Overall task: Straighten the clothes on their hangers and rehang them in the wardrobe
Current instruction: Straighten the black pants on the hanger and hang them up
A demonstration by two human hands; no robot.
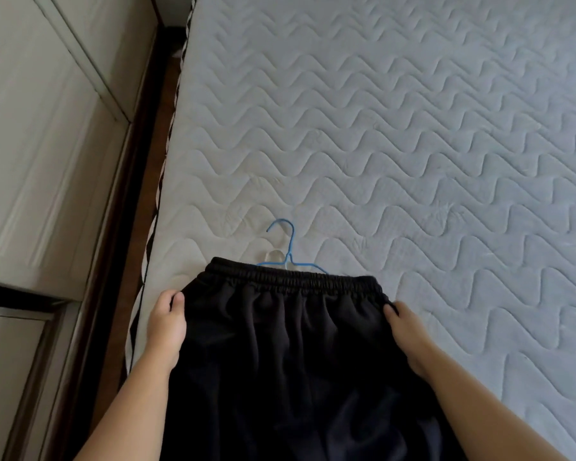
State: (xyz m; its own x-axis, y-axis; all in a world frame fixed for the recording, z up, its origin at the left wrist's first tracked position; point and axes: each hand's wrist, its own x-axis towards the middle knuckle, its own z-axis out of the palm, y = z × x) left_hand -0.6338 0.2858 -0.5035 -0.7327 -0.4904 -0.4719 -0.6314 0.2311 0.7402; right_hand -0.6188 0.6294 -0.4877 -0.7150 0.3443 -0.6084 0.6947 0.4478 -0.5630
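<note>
Directions are read as a clock face laid over the head view.

1. Wardrobe (47,161): pale panelled doors fill the 9 to 10 o'clock sector. A dark gap shows at its lower edge, toward 8 o'clock.
2. Bed frame (137,227): a brown strip runs from 12 toward 7 o'clock, between the wardrobe and the mattress.
3. Mattress (413,128): pale, with wave quilting. It covers the sector from 12 to 4 o'clock and carries the task items.
4. Left grip (167,324): at 7 o'clock. The fingers are curled round the left edge of the garment (280,361), just below the waistband (296,281), with the thumb on top.
5. Garment: black, lying on the mattress at 6 o'clock. The gathered elastic waistband faces 12 o'clock. The lower part runs out of view.
6. Hanger (290,241): blue wire, lying on the mattress. The hook points to 12 o'clock, beyond the waistband. The shoulders pass under the waistband and are hidden there.
7. Right grip (406,331): at 5 o'clock. The fingers are bent onto the right edge of the garment, level with the left grip. The fingertips are partly buried in the cloth.
</note>
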